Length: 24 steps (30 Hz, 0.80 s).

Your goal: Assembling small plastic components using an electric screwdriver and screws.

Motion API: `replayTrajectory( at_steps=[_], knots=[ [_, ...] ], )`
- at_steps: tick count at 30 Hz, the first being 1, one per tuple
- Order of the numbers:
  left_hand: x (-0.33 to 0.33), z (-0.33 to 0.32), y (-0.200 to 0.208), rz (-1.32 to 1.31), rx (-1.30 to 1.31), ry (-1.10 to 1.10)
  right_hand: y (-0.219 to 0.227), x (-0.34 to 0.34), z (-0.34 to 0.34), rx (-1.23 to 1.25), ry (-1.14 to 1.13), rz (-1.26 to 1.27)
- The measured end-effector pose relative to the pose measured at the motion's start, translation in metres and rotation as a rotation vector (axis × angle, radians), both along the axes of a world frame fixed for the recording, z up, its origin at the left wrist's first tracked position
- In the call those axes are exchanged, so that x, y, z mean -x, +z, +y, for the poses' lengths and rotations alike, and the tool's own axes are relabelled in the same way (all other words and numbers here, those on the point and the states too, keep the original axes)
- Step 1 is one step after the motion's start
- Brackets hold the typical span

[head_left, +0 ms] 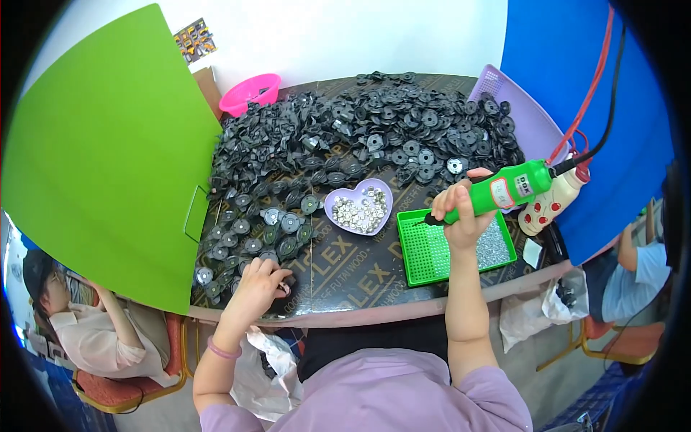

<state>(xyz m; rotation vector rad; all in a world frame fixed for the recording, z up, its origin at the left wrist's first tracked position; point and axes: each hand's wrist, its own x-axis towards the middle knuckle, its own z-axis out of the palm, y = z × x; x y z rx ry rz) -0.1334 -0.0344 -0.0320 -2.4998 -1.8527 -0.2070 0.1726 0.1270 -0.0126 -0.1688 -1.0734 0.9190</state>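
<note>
My right hand is wrapped round a green electric screwdriver, held tilted above a green plastic tray. The tool's dark tip points left over the tray's mesh bottom, and small silvery screws lie in the tray's right part. At the table's near left edge, my left hand is closed on a black round plastic part, mostly covered by the fingers. Similar black parts with round metallic-looking centres lie around that hand. Between my hands stands a purple heart-shaped bowl of small silver round pieces.
A big heap of black parts covers the table's far half. Behind it are a pink basin and a purple basket. Green and blue panels flank the table. A cherry-patterned bottle stands right, below the screwdriver's cable.
</note>
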Motion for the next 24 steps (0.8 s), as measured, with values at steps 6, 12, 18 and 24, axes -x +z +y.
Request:
replayTrajectory(
  at_steps=[6,12,18,24],
  knots=[
    [-0.017,0.004,0.009,-0.209,-0.011,-0.041,-0.004,-0.004,0.005,0.03,-0.018,0.005],
    [-0.058,0.033,0.026,-0.679,0.131,0.066,-0.002,-0.007,0.008,0.112,-0.011,-0.031],
    [-0.105,0.105,0.014,-1.612,0.219,-0.021,-0.005,-0.008,0.011,0.134,-0.024,-0.074],
    [-0.132,0.142,-0.021,-2.0,0.239,-0.053,-0.007,-0.008,0.012,0.152,-0.067,-0.104]
  ],
)
